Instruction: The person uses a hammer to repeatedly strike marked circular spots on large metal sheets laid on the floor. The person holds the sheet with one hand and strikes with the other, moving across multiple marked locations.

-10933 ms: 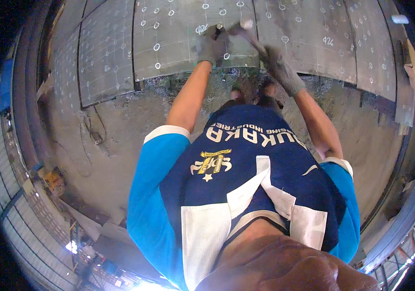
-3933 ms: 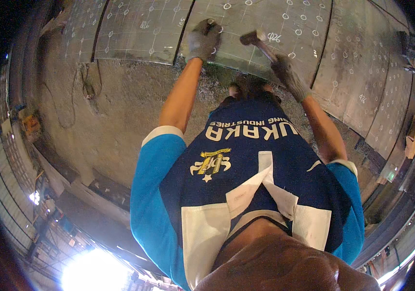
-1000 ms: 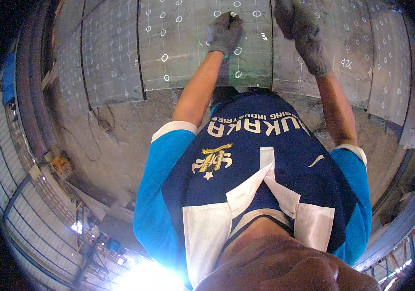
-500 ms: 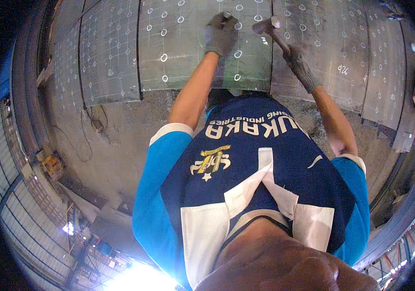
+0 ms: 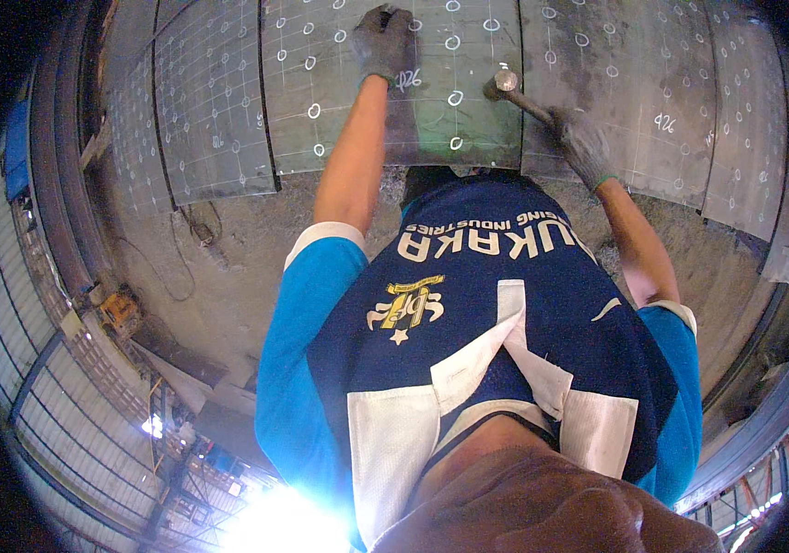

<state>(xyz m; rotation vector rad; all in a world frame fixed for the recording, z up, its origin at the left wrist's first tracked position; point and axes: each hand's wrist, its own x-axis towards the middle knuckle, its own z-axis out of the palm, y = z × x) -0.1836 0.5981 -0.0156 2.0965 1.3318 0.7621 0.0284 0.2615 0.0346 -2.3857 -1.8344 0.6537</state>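
The steel plate (image 5: 394,111) at twelve o'clock looks dull, grey and scuffed, chalked with white rings and grid lines. Both gloves, left hand (image 5: 385,41) and right hand (image 5: 583,143), are coarse grey knit cloth. The hammer (image 5: 514,92) head is worn, faintly shiny metal. The floor (image 5: 228,276) is rough concrete.
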